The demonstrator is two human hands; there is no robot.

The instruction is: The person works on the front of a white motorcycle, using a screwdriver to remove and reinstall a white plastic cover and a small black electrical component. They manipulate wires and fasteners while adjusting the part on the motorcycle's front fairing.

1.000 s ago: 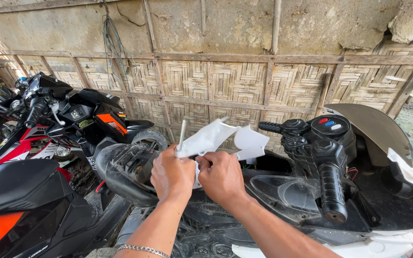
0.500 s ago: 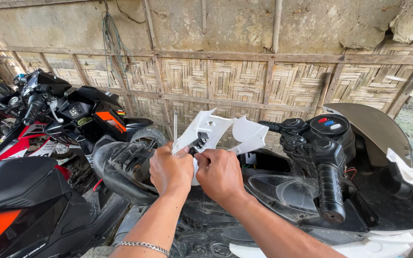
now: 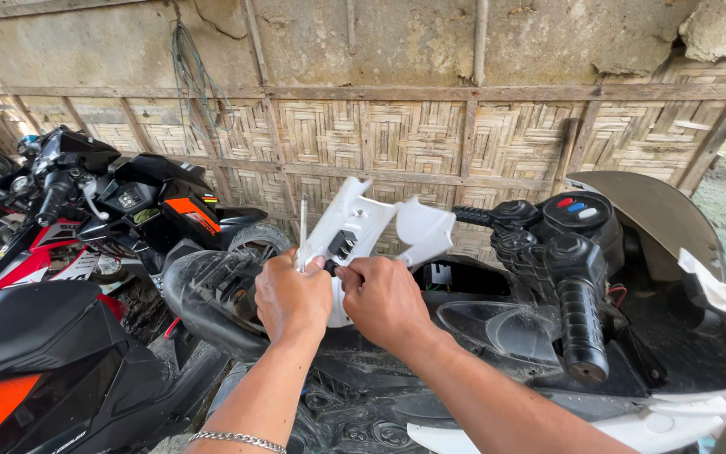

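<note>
My left hand (image 3: 291, 298) and my right hand (image 3: 384, 301) both grip the lower end of a white plastic motorcycle cover panel (image 3: 363, 225), held upright over the dismantled front of a scooter. A thin metal shaft (image 3: 302, 227), seemingly a screwdriver, sticks up from my left fist beside the panel. The panel has a dark rectangular opening in its middle. Just right of it stands the scooter's black handlebar grip (image 3: 581, 324) with a switch cluster (image 3: 573, 210) bearing coloured buttons.
A black and orange motorcycle (image 3: 140, 202) is parked at the left, with another black and orange body (image 3: 35, 370) in the near left corner. A woven bamboo wall (image 3: 430, 139) closes the back. The scooter's grey windshield (image 3: 657, 210) rises at the right.
Both hands have lifted and tilted the white panel more upright, so its dark opening now faces me. The view has shifted slightly closer to the scooter.
</note>
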